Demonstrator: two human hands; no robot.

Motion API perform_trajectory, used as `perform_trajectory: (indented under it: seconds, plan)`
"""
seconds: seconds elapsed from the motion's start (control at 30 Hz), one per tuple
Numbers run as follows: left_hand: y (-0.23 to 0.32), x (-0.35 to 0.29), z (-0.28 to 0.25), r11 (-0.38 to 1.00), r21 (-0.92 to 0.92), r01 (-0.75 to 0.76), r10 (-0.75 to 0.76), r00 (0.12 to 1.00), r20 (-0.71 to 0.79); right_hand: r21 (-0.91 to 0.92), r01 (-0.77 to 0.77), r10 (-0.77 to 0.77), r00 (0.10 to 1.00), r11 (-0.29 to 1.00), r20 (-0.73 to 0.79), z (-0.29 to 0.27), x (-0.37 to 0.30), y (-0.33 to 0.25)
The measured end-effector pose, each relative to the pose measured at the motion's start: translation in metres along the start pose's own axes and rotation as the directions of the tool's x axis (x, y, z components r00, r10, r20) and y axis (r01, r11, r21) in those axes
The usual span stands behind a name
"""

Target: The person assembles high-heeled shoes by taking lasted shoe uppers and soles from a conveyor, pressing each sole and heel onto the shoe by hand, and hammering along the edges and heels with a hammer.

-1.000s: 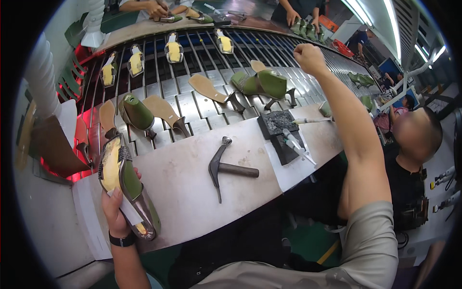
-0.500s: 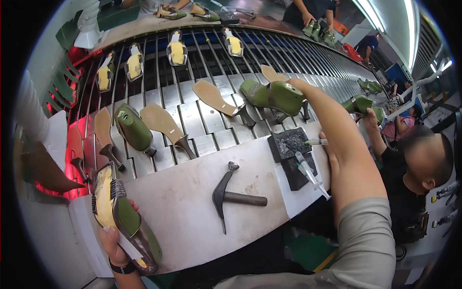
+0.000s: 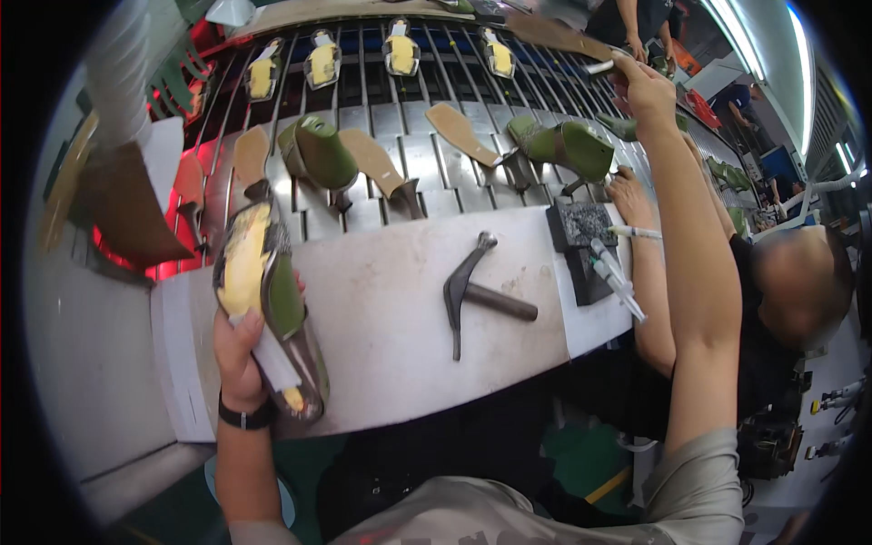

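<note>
My left hand (image 3: 238, 350) is wrapped round a green shoe upper (image 3: 289, 304) on its last, at the left side of the bench. Its yellow-coated bottom is turned up, with a white strip along the middle. My right arm stretches far forward, and my right hand (image 3: 643, 91) pinches one end of a brown shoe sole (image 3: 554, 34), raised above the conveyor and smeared by motion. Between my arms a hammer (image 3: 490, 298) lies on the bench. Green shoes (image 3: 322, 153) (image 3: 568, 148) and loose heeled soles (image 3: 461, 134) (image 3: 371, 159) rest on the conveyor's metal plates.
Lasted uppers with yellow bottoms (image 3: 402, 50) stand on the far rollers. Syringes (image 3: 616, 280) lie by a dark block (image 3: 581, 227) at the bench's right. A co-worker's hand (image 3: 631, 195) is close to my right arm. A white hose (image 3: 118, 73) hangs at the left.
My right hand has lifted a sole from beside the right-hand green shoe and moved up and right. The left hand still holds its shoe. The view has shifted.
</note>
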State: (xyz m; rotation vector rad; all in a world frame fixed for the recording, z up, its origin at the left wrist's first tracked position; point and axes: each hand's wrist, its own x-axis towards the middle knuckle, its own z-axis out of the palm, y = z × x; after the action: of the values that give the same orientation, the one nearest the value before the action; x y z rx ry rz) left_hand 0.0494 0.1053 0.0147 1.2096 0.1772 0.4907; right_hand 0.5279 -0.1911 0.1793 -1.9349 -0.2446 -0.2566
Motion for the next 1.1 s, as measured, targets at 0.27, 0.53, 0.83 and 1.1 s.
perform_trajectory:
  seconds: [0.27, 0.53, 0.83, 1.1]
  plan:
    - [-0.011, 0.001, -0.012, 0.991, -0.112, -0.071, 0.079, 0.995, 0.063, 0.689, -0.544, 0.194, 0.831, 0.479, 0.521, 0.082, -0.343, -0.002]
    - [-0.007, -0.011, -0.014, 0.993, -0.093, -0.069, 0.074, 0.995, 0.061, 0.452, -0.743, 0.331, 0.641, 0.493, 0.693, 0.073, -0.458, 0.009]
    - [-0.009, -0.008, -0.015, 0.994, -0.038, -0.103, 0.104, 0.994, 0.018, 0.528, -0.167, -0.097, 0.895, 0.832, 0.436, 0.078, -0.417, -0.005]
    - [-0.012, -0.009, -0.016, 0.997, -0.045, -0.058, 0.059, 0.998, 0.004, 0.457, -0.422, -0.100, 0.639, 0.783, 0.763, 0.101, -0.420, 0.020]
